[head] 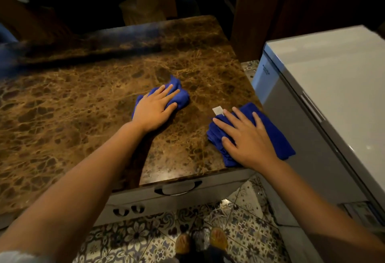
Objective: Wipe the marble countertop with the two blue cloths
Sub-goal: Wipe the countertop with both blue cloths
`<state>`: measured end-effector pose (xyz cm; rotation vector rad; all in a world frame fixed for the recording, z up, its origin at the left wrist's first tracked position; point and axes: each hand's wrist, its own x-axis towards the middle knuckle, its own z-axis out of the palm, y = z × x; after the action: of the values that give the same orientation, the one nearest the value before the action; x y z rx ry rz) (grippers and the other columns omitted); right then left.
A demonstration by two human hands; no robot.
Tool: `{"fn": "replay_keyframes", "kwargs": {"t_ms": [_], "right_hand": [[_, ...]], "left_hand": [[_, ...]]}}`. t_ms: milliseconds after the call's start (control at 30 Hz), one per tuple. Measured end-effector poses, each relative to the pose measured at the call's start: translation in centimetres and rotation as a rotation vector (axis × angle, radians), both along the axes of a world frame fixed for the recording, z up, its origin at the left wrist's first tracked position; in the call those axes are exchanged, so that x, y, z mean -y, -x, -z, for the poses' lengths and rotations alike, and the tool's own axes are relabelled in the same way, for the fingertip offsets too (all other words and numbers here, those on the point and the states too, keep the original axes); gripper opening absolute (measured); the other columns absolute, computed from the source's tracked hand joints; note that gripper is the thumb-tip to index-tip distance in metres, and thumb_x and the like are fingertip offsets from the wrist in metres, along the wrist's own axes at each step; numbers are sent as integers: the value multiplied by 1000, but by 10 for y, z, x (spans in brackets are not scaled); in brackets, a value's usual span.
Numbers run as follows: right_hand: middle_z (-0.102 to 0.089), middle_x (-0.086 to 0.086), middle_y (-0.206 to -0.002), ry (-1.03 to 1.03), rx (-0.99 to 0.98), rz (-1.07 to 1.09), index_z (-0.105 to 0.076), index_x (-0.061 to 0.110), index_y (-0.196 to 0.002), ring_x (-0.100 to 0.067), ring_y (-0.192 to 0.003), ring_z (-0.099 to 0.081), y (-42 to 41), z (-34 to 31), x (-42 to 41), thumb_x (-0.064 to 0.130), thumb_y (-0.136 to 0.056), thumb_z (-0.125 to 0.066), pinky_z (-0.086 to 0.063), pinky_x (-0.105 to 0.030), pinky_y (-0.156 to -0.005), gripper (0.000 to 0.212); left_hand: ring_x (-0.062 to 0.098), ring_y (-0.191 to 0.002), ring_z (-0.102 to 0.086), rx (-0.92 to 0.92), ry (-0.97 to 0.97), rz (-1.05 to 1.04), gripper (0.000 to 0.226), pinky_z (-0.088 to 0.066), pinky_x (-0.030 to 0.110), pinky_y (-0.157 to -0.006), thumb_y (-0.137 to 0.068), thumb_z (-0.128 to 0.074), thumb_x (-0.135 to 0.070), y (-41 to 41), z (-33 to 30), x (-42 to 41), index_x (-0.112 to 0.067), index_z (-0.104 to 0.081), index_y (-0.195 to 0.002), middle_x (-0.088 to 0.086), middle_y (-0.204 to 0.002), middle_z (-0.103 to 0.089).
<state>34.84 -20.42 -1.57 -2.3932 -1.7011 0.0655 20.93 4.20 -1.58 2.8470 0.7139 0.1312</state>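
Both hands lie flat on blue cloths on the polished brown-veined marble counter (83,104), neither of them clenched. The left hand (153,109) presses palm-down with its fingers spread over a bunched blue microfibre cloth (181,96), which sits near the middle of the counter; the cloth bulges out past the fingertips and shows along the far side of the hand. The right hand (245,140) rests open, fingers splayed, on a second blue cloth folded into a rough rectangle (277,137), which lies at the counter's near right corner, reaching its right edge. A small white tag (218,110) sticks out from this cloth's far left corner, just beside the index finger. The two cloths are apart, with bare marble between them. Just to the right of the counter stands a grey-white chest appliance with a flat lid (333,75). Below the counter's front edge is a pale drawer front with a dark curved handle (177,188), and beneath it a patterned tile floor (243,229), where the person's feet (218,237) show.
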Motion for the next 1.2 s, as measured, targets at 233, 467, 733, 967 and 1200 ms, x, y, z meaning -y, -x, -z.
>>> {"fn": "replay_keyframes", "kwargs": {"t_ms": [233, 467, 733, 967, 1200], "right_hand": [[-29, -1, -151, -16, 12, 15, -31, 35, -138, -20, -140, -14, 1, 1, 0, 45, -83, -16, -8, -54, -110, 57], [-27, 0, -151, -8, 26, 11, -29, 35, -139, -19, -140, -13, 0, 1, 0, 43, -81, -12, -8, -55, -110, 60], [-26, 1, -152, 10, 38, 8, -27, 37, -139, -18, -140, -12, 0, 1, 0, 42, -78, -9, -7, -54, -110, 64], [-27, 1, -151, 5, 39, 12, -28, 36, -139, -18, -140, -13, 0, 0, -1, 41, -77, -9, -8, -54, -110, 65], [-27, 0, -151, 10, 46, 9, -27, 35, -139, -19, -140, -13, 1, 0, -1, 42, -77, -8, -7, -53, -110, 66]], "left_hand": [[18, -140, -18, -29, -16, 266, 55, -26, 48, -106, -89, -21, -50, 23, -1, 77, -31, -27, -140, -4, -152, -24], [15, -141, -11, -61, -16, 388, 54, -16, 45, -111, -91, -19, -53, 46, 0, 126, -33, -23, -142, -6, -152, -20], [17, -136, -24, 7, -28, 523, 50, -35, 47, -105, -92, -35, -42, 59, 1, 140, -24, -33, -139, 1, -148, -35], [18, -136, -30, 44, -65, 641, 46, -39, 43, -104, -92, -41, -39, 78, 11, 137, -22, -40, -134, 1, -145, -40], [17, -131, -36, 96, -91, 677, 41, -28, 29, -102, -91, -45, -35, 92, 5, 135, -19, -47, -129, 3, -139, -49]]}}
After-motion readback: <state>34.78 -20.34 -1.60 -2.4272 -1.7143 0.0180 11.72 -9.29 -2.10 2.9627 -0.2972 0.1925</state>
